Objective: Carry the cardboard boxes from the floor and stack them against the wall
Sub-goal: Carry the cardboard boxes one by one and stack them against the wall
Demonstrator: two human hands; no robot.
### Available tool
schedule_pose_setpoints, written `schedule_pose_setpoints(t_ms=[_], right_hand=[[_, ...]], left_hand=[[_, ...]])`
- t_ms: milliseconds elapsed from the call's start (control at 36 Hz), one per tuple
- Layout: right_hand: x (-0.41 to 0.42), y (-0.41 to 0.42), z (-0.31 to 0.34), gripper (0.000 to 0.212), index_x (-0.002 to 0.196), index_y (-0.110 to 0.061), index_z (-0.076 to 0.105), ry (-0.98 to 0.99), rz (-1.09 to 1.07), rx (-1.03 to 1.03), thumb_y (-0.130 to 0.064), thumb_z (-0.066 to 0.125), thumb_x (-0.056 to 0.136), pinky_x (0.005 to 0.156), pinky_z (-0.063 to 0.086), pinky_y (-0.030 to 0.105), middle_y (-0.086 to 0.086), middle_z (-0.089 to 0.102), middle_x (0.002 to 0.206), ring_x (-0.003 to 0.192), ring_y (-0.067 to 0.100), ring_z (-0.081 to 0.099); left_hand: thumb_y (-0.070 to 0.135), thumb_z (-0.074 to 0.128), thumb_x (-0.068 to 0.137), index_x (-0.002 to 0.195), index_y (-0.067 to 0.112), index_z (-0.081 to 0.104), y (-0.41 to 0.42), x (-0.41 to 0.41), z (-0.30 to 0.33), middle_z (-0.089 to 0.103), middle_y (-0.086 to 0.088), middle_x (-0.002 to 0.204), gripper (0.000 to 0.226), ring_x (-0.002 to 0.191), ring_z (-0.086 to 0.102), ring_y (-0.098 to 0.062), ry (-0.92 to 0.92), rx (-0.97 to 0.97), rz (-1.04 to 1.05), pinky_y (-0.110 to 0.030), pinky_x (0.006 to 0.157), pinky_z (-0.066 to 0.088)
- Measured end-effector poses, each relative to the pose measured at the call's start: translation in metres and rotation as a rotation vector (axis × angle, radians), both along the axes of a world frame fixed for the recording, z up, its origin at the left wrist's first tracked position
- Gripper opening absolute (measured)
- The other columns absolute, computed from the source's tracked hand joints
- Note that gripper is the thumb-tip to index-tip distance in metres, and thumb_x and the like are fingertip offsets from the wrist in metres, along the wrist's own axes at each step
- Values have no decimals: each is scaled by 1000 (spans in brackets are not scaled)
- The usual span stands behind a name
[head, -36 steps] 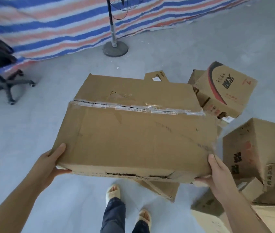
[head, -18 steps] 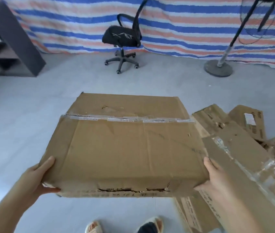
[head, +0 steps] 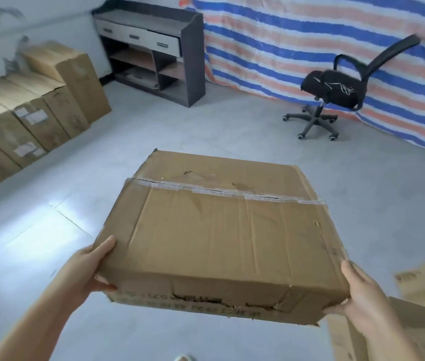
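Because the flat, worn brown cardboard box (head: 221,230) with a strip of clear tape across its top is wide and shallow, you hold it level by its two near corners, one hand per side, so the weight is shared and the torn front edge is not stressed. Your left hand (head: 86,269) grips the corner at 8 o'clock, thumb laid along the top face and fingers curled beneath. Your right hand (head: 359,290) clamps the corner at 4 o'clock the same way, thumb on top, fingers wrapped under the bottom edge. Both forearms reach forward and slightly inward, with the box clear of the grey floor (head: 258,131) out in front of you. The row of tall brown cartons (head: 39,105) already standing against the white wall (head: 37,19) lies at 10 o'clock, well apart from your load, so the carry looks about half done. More loose cardboard boxes (head: 424,285) lie on the floor at 4 o'clock, just beside your right hand.
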State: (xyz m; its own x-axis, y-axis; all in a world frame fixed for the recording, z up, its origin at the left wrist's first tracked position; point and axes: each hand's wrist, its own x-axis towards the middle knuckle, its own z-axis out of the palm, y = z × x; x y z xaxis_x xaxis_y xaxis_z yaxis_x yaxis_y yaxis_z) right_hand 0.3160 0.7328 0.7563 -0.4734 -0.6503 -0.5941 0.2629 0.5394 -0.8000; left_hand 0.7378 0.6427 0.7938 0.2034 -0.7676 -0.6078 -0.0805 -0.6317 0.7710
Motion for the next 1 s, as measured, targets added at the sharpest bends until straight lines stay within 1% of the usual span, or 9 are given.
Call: schedule_pose_setpoints(t_ms=[167,222,306,444,611,750,833,917,1000], right_hand=[[78,-80,11,28,94,-17,63,45,120,-16,-31,40,102,76,45,74,13,64,107,95,38,60],[98,-109,15,27,96,-18,63,62,162,-22,-31,41,102,76,48,71,13,64,109,99,40,59],[122,-155,18,26,95,-21,63,68,224,-42,-31,40,102,78,49,69,9,65,105,92,33,61],[150,-248,15,28,92,-19,64,77,332,-68,-29,40,103,77,47,72,8,66,98,87,32,60],[181,-381,18,29,95,-22,64,64,471,-90,-30,37,103,77,48,71,4,67,96,87,29,61],[207,-488,24,28,94,-25,63,36,586,-99,-30,37,103,76,48,71,2,68,98,92,26,61],[228,-545,27,29,95,-25,63,66,645,-84,-30,37,104,75,50,67,2,68,101,92,25,62],[250,-594,27,29,96,-25,64,65,705,-77,-30,37,104,75,49,68,2,69,101,94,27,62],[277,-640,23,29,94,-24,65,73,754,-54,-30,38,103,76,49,70,4,69,100,92,29,62]], left_hand=[[33,59,92,110,4,63,-22,83,-1,66,-12,102,35,87,62,-35,5,-20,155,-60,83,52],[35,60,91,111,3,63,-33,103,-4,66,-14,101,37,82,60,-36,8,-19,193,-60,79,54],[36,60,90,113,4,63,-51,128,-9,66,-15,103,39,77,62,-34,19,-25,265,-58,68,57],[35,59,91,115,5,62,-98,155,-16,65,-12,98,38,63,58,-28,43,-34,361,-54,60,58],[31,59,92,115,2,59,-173,172,-13,62,-11,103,37,85,60,-30,53,-49,518,-58,54,54],[32,58,92,118,1,58,-232,186,-15,64,-12,104,40,78,61,-32,80,-48,614,-58,61,55],[31,56,94,114,1,57,-263,192,-17,64,-11,98,37,69,64,-30,91,-39,672,-55,58,55],[31,55,94,113,0,59,-289,204,-20,65,-10,98,36,76,63,-32,102,-40,719,-55,56,55],[32,56,93,112,1,60,-318,226,-27,67,-12,97,37,63,66,-35,102,-20,744,-54,58,57]])
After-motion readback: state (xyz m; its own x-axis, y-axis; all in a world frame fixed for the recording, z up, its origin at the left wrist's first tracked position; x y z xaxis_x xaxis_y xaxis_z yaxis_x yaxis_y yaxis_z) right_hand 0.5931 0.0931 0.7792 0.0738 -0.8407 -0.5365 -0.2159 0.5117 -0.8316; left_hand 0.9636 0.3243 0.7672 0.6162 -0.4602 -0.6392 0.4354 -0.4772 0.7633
